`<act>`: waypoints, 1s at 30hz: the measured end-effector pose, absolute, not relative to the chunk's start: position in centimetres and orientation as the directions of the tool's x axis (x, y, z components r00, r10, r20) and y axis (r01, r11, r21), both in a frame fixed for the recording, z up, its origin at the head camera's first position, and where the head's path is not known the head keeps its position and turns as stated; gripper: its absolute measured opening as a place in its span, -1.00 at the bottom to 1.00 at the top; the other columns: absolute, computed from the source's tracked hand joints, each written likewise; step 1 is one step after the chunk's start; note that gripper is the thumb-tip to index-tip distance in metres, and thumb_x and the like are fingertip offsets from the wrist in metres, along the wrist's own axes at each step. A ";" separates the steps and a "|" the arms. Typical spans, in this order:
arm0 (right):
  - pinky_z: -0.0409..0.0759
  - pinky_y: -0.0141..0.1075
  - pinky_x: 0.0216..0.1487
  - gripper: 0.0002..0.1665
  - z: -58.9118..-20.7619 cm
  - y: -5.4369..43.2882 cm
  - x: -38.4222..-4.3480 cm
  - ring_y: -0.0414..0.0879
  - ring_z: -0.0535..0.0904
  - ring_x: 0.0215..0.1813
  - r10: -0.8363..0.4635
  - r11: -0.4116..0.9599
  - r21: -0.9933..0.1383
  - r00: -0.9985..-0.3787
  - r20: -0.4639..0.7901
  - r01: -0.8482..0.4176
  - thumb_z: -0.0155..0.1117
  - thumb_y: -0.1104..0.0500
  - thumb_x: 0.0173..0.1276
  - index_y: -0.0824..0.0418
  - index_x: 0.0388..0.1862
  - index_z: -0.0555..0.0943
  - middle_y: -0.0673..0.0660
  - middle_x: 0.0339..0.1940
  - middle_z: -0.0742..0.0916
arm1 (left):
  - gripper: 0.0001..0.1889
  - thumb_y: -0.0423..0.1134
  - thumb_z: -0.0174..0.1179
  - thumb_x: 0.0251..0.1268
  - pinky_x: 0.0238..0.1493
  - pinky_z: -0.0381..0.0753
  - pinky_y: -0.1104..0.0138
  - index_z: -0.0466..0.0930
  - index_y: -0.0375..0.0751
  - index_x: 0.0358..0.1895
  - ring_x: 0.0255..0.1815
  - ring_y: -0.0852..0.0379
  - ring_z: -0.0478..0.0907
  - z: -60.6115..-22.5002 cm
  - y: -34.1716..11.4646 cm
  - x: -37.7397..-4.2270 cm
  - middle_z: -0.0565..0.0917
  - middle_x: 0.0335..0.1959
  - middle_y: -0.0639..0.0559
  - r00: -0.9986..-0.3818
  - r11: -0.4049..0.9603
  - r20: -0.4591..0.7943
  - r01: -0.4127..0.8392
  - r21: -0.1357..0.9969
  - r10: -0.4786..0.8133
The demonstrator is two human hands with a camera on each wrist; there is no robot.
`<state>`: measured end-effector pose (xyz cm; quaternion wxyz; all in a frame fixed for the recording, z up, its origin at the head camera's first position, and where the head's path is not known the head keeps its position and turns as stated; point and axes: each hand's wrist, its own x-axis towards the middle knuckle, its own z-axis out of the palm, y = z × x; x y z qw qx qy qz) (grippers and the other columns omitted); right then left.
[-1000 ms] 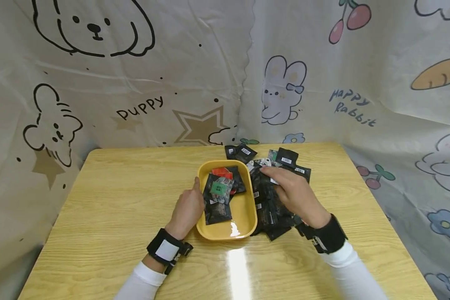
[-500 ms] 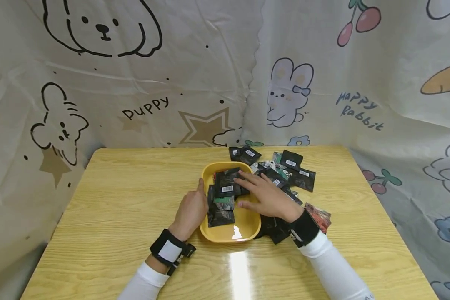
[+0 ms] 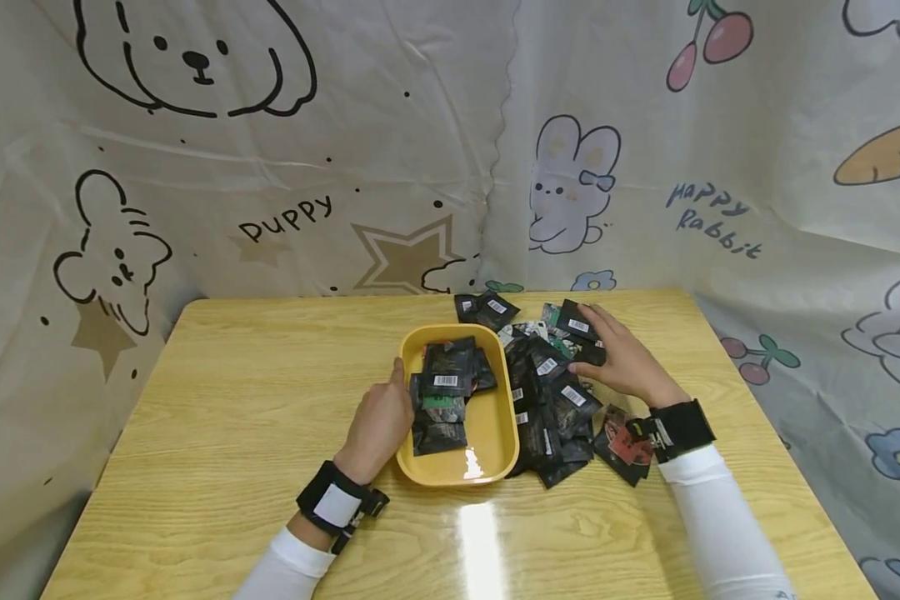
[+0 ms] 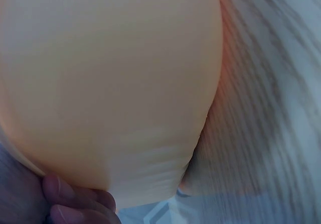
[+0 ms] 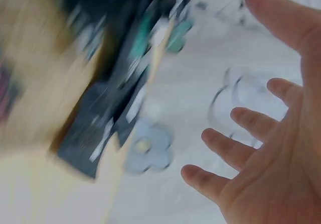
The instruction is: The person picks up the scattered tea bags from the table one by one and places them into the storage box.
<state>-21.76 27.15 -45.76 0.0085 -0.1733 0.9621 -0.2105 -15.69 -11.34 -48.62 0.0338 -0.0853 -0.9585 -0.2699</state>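
A yellow plastic basin point(image 3: 495, 442) stands mid-table in the head view, with several black sachets point(image 3: 450, 367) lying in its left and far part. At its left rim my left hand point(image 3: 375, 421) holds the basin; the left wrist view shows curled fingertips point(image 4: 75, 199) against the outer wall point(image 4: 115, 83). My right hand point(image 3: 622, 354) reaches over the far right of a loose sachet pile point(image 3: 540, 400), fingers spread beside a black sachet with a white label point(image 3: 577, 321). In the right wrist view its fingers point(image 5: 230, 148) are apart with nothing between them.
Two black sachets point(image 3: 487, 308) lie behind the basin near the table's far edge. Right of the pile, under my right wrist, are sachets with a red print point(image 3: 622, 446). A printed cloth point(image 3: 420, 150) hangs behind the wooden table point(image 3: 255, 400).
My right hand has gone from the pile to the basin and back to the far right of the pile. A black sachet now lies atop the others in the basin. The left hand stays put.
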 end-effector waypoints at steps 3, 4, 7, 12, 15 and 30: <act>0.12 0.29 0.31 0.12 -46.7 29.2 -21.9 0.41 0.05 0.47 -0.310 0.873 -0.390 -0.951 0.022 -0.293 0.46 -0.01 0.21 0.16 0.59 0.02 0.39 0.53 0.10 | -0.46 -0.35 -0.08 0.47 -0.82 0.22 0.35 0.13 -0.49 0.44 -0.85 0.19 0.30 -48.6 -11.2 -15.6 0.38 -0.81 0.05 -0.984 0.841 0.109 0.178 0.512 0.141; 0.11 0.29 0.31 0.09 -47.0 29.6 -22.0 0.41 0.05 0.46 -0.306 0.879 -0.384 -0.952 0.001 -0.283 0.45 0.01 0.22 0.19 0.57 0.05 0.40 0.52 0.12 | -0.45 -0.34 -0.08 0.47 -0.82 0.21 0.35 0.13 -0.49 0.44 -0.85 0.19 0.29 -48.6 -11.2 -15.5 0.38 -0.81 0.05 -0.984 0.840 0.106 0.175 0.513 0.141; 0.09 0.28 0.33 0.02 -47.9 30.6 -21.7 0.41 0.06 0.45 -0.298 0.892 -0.382 -0.951 -0.088 -0.244 0.41 0.03 0.26 0.25 0.55 0.10 0.43 0.49 0.17 | -0.45 -0.34 -0.07 0.47 -0.82 0.20 0.36 0.13 -0.49 0.44 -0.86 0.19 0.29 -48.4 -11.1 -15.4 0.38 -0.81 0.05 -0.985 0.840 0.099 0.172 0.515 0.142; 0.16 0.26 0.30 -0.15 -48.7 31.3 -21.4 0.43 0.17 0.41 -0.296 0.914 -0.326 -0.946 -0.135 -0.240 0.32 0.00 0.33 0.31 0.48 0.25 0.45 0.44 0.27 | -0.45 -0.35 -0.06 0.47 -0.82 0.20 0.36 0.13 -0.49 0.44 -0.85 0.20 0.29 -48.2 -11.0 -15.4 0.38 -0.80 0.05 -0.982 0.837 0.111 0.190 0.513 0.156; 0.25 0.25 0.25 -0.30 -48.6 31.5 -21.4 0.43 0.29 0.33 -0.299 0.926 -0.266 -0.951 -0.080 -0.268 0.28 0.10 0.36 0.33 0.41 0.36 0.47 0.36 0.38 | -0.45 -0.35 -0.06 0.47 -0.81 0.22 0.35 0.12 -0.50 0.44 -0.84 0.19 0.30 -48.1 -10.9 -15.4 0.39 -0.78 0.04 -0.980 0.833 0.118 0.196 0.517 0.158; 0.54 0.05 -0.20 -0.43 -49.2 30.1 -20.0 0.14 0.60 -0.25 -0.297 0.950 -0.092 -0.955 0.018 -0.297 0.40 0.35 0.17 0.30 0.21 0.57 0.25 -0.19 0.63 | -0.44 -0.36 -0.06 0.46 -0.81 0.22 0.36 0.11 -0.52 0.44 -0.84 0.19 0.31 -48.5 -11.2 -15.6 0.39 -0.80 0.04 -0.982 0.837 0.106 0.189 0.514 0.157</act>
